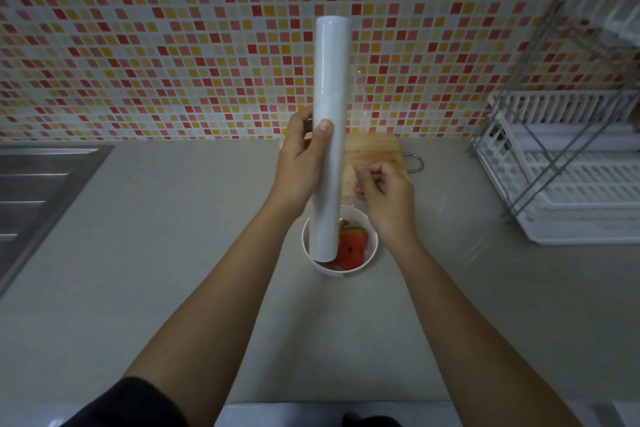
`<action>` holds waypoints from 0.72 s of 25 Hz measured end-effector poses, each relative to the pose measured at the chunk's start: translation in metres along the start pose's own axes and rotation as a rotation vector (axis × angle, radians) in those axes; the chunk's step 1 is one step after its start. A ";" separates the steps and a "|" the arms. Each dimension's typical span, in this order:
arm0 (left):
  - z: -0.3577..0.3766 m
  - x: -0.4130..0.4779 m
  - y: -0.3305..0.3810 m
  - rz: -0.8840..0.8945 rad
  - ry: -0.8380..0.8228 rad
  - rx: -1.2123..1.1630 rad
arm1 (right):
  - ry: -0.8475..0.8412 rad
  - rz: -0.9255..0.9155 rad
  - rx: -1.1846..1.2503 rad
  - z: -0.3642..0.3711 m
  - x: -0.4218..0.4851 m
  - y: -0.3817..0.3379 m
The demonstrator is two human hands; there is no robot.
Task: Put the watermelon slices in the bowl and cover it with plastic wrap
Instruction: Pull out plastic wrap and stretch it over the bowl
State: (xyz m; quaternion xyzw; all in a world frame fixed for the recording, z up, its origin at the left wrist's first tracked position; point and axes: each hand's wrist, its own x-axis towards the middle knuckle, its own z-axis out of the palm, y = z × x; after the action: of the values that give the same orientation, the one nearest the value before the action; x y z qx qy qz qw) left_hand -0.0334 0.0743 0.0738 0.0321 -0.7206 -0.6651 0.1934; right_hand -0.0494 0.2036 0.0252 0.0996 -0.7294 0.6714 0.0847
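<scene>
A long white roll of plastic wrap (329, 107) stands upright in the air above the counter, gripped around its middle by my left hand (300, 159). Beside the roll, my right hand (386, 194) pinches the clear edge of the film (356, 135), which stretches thinly to the right of the roll. Below the roll's lower end sits a white bowl (371, 255) holding red watermelon slices (351, 246) with green rind. The roll hides the left part of the bowl.
A wooden cutting board (377, 152) lies behind the bowl against the tiled wall. A white dish rack (568, 184) on a metal frame stands at the right. A steel sink (38, 191) lies at the left of the grey counter (173, 236).
</scene>
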 end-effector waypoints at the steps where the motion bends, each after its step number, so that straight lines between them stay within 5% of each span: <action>1: 0.000 0.001 0.000 0.005 0.000 0.003 | 0.063 -0.065 -0.039 -0.003 0.002 0.001; 4: 0.002 0.003 -0.001 0.012 0.028 0.005 | 0.061 -0.086 0.030 -0.007 0.000 0.005; 8: 0.005 0.008 0.003 0.029 0.035 0.018 | -0.209 0.101 0.090 -0.003 -0.012 0.016; 14: 0.007 0.015 0.009 0.035 -0.011 0.013 | 0.026 -0.106 -0.095 -0.010 -0.014 0.026; 18: 0.009 0.017 0.009 0.034 -0.010 0.046 | -0.121 -0.023 -0.001 -0.009 -0.025 0.034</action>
State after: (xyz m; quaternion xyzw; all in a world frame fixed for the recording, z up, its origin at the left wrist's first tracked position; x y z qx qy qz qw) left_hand -0.0500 0.0791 0.0859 0.0212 -0.7369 -0.6453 0.2003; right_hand -0.0344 0.2164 -0.0130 0.1481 -0.7324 0.6629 0.0483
